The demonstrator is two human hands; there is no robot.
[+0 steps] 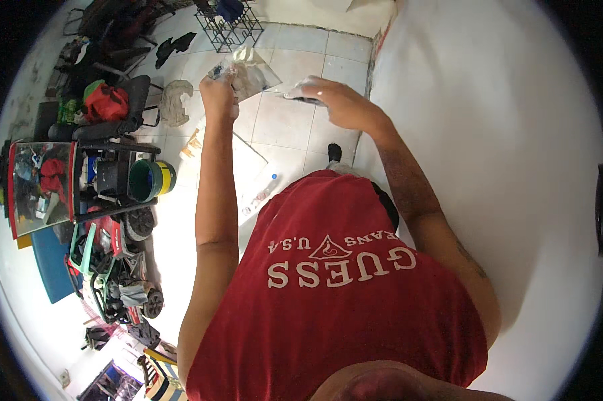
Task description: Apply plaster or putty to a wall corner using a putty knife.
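Observation:
In front of me, my left hand [218,97] is closed around the edge of a clear plastic bag or sheet [260,75] with whitish stuff in or on it. White smears show on this hand. My right hand [349,107] is raised near the white wall, a short way right of the plastic. Its fingers are bent over a flat, white-smeared piece with a dark edge [308,101]; its exact kind I cannot make out. The two hands are apart.
White wall [502,134] runs along my right. Below lie floor tiles [281,120] and a pale board [244,157]. At left are a green bucket [141,180], a red-framed glass case [41,187], a chair [135,100] and a ride-on toy [114,260]. A wire rack [228,30] stands ahead.

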